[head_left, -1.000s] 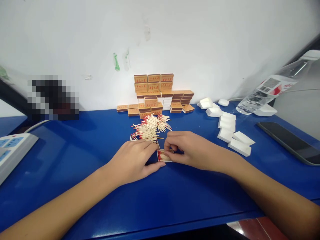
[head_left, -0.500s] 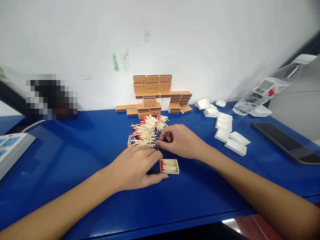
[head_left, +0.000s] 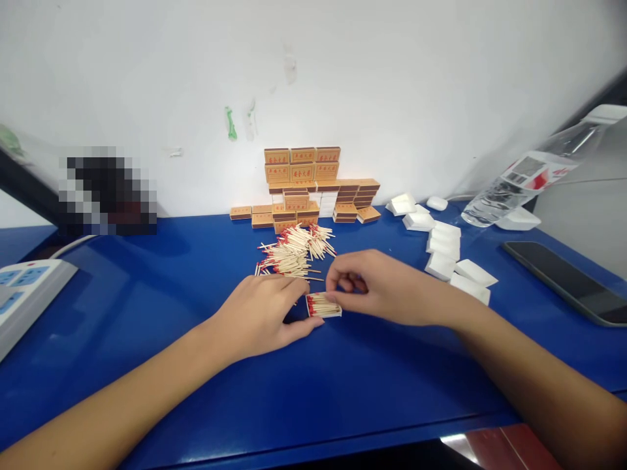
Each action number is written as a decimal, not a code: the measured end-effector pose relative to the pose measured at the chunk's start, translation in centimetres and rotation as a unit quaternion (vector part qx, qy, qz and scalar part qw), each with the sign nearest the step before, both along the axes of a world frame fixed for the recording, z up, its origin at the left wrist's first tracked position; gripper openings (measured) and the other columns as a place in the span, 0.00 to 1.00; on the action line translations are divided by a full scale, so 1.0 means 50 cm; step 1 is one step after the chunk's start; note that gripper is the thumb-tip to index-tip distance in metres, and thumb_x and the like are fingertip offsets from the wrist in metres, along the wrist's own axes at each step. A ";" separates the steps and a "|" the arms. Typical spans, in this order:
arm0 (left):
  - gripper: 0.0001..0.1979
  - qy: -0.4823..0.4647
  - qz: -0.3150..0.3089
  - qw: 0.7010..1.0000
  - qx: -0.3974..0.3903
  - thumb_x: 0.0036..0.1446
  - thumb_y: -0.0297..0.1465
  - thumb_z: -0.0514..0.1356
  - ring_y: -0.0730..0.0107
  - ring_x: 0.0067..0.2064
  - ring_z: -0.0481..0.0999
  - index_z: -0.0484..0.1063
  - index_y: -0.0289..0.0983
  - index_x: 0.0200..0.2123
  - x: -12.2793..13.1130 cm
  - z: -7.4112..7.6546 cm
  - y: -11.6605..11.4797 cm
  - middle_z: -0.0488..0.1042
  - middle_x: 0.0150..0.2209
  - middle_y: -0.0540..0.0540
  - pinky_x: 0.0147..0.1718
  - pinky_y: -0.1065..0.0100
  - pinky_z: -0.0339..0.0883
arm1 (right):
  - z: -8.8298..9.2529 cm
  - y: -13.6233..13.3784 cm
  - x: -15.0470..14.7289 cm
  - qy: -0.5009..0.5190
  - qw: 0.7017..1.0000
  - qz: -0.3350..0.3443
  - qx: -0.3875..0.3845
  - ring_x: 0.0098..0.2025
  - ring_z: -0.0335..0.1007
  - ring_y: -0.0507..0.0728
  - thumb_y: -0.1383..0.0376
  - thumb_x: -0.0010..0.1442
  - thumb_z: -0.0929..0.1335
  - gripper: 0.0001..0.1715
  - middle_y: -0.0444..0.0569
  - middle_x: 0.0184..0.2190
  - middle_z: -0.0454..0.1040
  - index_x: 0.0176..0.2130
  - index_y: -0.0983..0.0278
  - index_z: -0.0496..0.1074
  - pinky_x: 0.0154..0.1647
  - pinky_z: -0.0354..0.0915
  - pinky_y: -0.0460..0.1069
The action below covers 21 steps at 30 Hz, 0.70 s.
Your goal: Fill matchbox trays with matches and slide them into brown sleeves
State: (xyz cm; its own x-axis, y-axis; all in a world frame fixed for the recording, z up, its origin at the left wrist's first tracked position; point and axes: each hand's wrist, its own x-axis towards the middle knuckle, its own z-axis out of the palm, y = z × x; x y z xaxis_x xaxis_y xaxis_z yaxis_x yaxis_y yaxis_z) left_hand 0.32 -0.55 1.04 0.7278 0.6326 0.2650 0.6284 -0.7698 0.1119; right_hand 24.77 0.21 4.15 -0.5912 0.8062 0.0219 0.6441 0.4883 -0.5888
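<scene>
Pinching narrow, the right hand (head_left: 382, 287) is pressing its fingertips (head_left: 337, 297) onto the right end of a small match tray (head_left: 324, 305); from where I am standing it is impossible to tell whether a match is caught between them. The left hand (head_left: 264, 313) is cupping the tray's left end, thumb lying along the near side and forefinger curling over the far side. The tray is therefore sitting bracketed between both hands and touching each.

It is lying flat near the middle of the blue tabletop (head_left: 147, 313), its long axis running left to right and its red match heads crowding toward the left hand. A loose match pile (head_left: 294, 251) is spreading just behind the hands, toward the back edge, directly beyond the left hand's knuckles and slightly left of the right hand. Stacked matchboxes (head_left: 308, 186) are lining the back edge, and white trays (head_left: 450, 254) are lying toward the back right corner, well apart from both hands.
</scene>
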 end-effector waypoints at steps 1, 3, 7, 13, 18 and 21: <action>0.17 0.000 0.000 1.000 -0.001 0.65 0.46 0.63 0.59 0.34 0.82 0.75 0.38 0.42 0.000 -0.001 0.001 0.81 0.34 0.48 0.28 0.63 0.66 | 0.001 -0.004 -0.001 -0.006 1.000 0.016 -0.004 0.27 0.62 0.50 0.63 0.64 0.70 0.07 0.41 0.26 0.71 0.34 0.62 0.76 0.28 0.55 0.47; 0.16 -0.004 0.001 1.000 0.001 0.65 0.46 0.63 0.59 0.34 0.82 0.75 0.38 0.42 -0.001 -0.003 0.002 0.81 0.34 0.49 0.29 0.63 0.66 | 0.000 -0.005 0.001 -0.015 1.000 0.026 -0.003 0.27 0.62 0.51 0.63 0.65 0.70 0.06 0.41 0.27 0.71 0.35 0.62 0.77 0.29 0.55 0.47; 0.16 -0.013 -0.004 1.000 0.017 0.65 0.46 0.63 0.60 0.36 0.83 0.74 0.38 0.44 -0.003 -0.005 0.002 0.82 0.36 0.48 0.30 0.64 0.67 | -0.012 0.026 0.028 -0.019 0.997 -0.039 0.063 0.28 0.63 0.52 0.61 0.67 0.69 0.09 0.43 0.27 0.71 0.37 0.63 0.77 0.31 0.56 0.48; 0.16 -0.009 -0.011 1.000 0.028 0.65 0.46 0.63 0.60 0.35 0.82 0.75 0.38 0.43 -0.002 -0.004 -0.002 0.82 0.35 0.48 0.29 0.64 0.66 | -0.033 0.061 0.059 -0.093 0.993 -0.037 0.055 0.29 0.64 0.53 0.60 0.66 0.70 0.10 0.44 0.28 0.72 0.34 0.62 0.75 0.31 0.56 0.49; 0.16 -0.003 0.009 1.000 0.027 0.65 0.46 0.63 0.59 0.35 0.82 0.75 0.38 0.43 0.000 -0.005 0.000 0.82 0.35 0.48 0.29 0.64 0.66 | -0.012 0.024 0.031 -0.040 0.998 -0.012 0.046 0.29 0.63 0.52 0.61 0.68 0.69 0.10 0.43 0.28 0.70 0.34 0.62 0.74 0.31 0.56 0.49; 0.16 -0.006 0.008 1.000 0.026 0.66 0.46 0.62 0.59 0.35 0.82 0.75 0.38 0.42 0.000 -0.005 0.001 0.81 0.34 0.48 0.29 0.63 0.67 | -0.003 -0.007 0.006 -0.006 0.999 0.027 0.024 0.29 0.62 0.52 0.62 0.68 0.69 0.10 0.42 0.28 0.69 0.34 0.62 0.74 0.31 0.56 0.48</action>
State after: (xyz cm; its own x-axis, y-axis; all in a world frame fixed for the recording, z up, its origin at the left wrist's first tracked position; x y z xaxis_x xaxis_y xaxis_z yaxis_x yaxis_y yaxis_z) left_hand 0.31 -0.52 0.79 0.7148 0.6284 0.3068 0.6389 -0.7653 0.0790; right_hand 25.09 -0.13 3.99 -0.6348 0.7708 0.0528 0.6223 0.5506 -0.5565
